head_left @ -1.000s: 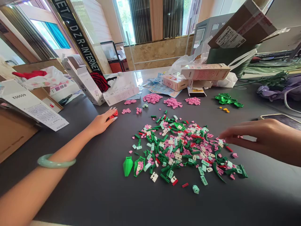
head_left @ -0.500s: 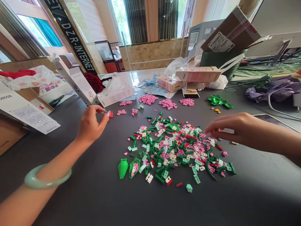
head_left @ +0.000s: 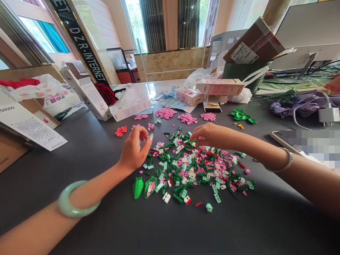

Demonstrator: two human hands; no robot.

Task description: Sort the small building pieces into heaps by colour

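Over the left edge of a heap of small building-block pieces [head_left: 183,173] hovers my left hand [head_left: 135,148], its fingers loosely curled and the thumb apart, nothing visible in it. My right hand [head_left: 209,134] reaches across the back of the same heap, fingers pointing down, slightly spread and partly hidden; no piece shows in them. The heap mixes green, pink, white, mint and red parts. Two green leaf-shaped pieces [head_left: 138,188] lie at its left front. Behind my left hand sits a small group of red pieces [head_left: 121,131]. Sorted pink pieces [head_left: 166,113] form several piles farther back.
Green leaf parts [head_left: 243,115] and orange bits [head_left: 239,126] lie at the back right. A phone [head_left: 285,141], white charger [head_left: 328,115] and purple flowers [head_left: 289,102] are on the right. Small boxes [head_left: 220,86] stand behind, a white printed box [head_left: 29,124] on the left.
My left hand has moved right and nearer, away from the red pieces to the heap's edge. My right hand has swung left from the heap's right side to its back middle.
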